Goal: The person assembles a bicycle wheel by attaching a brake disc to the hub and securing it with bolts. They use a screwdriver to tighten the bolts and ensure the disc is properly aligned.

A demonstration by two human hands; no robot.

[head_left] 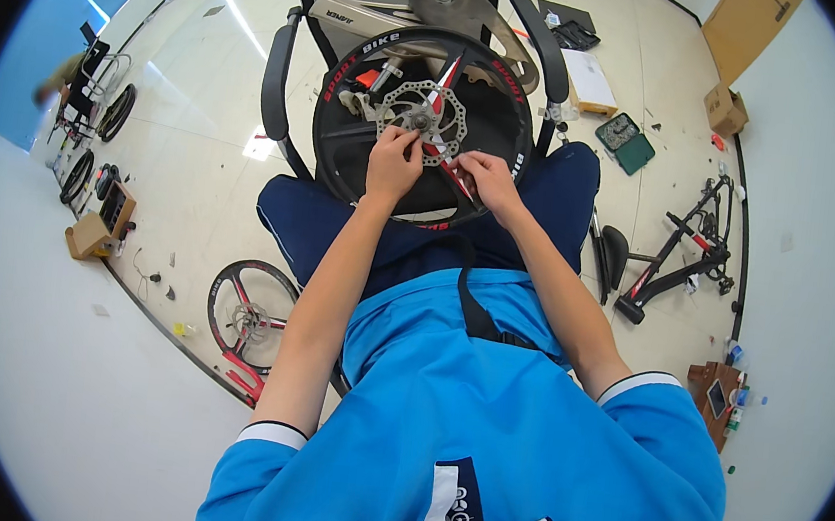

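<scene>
A black bicycle wheel (523,120) with red-and-white spokes lies over a chair seat and my knees. At its hub is a silver brake disc (460,116) with holes around its ring. My left hand (394,166) is at the hub, fingertips pinched against the disc's centre. By the disc's lower right edge, over a red-and-white spoke, my right hand (485,181) has its fingers curled together. Whatever either hand pinches is too small or hidden to name.
A black chair armrest (276,81) stands left of the wheel, and a beige bike frame part (361,16) lies behind it. On the floor are a green case (627,145), a black bike frame (682,276), another wheel (239,289) and a cardboard box (725,111).
</scene>
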